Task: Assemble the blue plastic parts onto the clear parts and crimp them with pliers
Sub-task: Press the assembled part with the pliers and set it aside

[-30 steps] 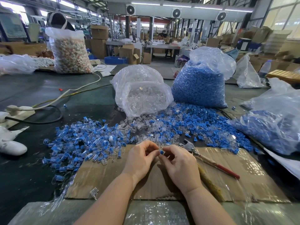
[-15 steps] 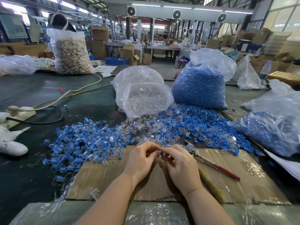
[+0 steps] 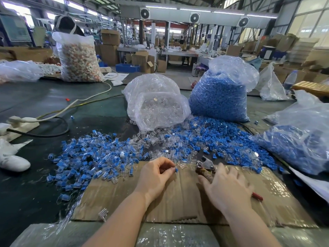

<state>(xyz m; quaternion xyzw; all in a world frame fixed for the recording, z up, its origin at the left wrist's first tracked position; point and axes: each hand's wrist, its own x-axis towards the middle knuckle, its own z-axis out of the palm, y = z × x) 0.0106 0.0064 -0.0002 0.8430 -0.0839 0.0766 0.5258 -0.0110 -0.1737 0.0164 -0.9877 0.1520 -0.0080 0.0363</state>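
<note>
Over the cardboard on the bench, the left hand pinches the blue-and-clear piece; the right hand, blurred, fingers spread, reaches onto the pliers. Best keep the piece steady and seat the handles fully before squeezing.

A single wide-angle head camera is looking forward and down across the worktop from its near edge, sitting close above the cardboard sheet there, while its upper part is taking in the factory hall beyond the far edge.
</note>
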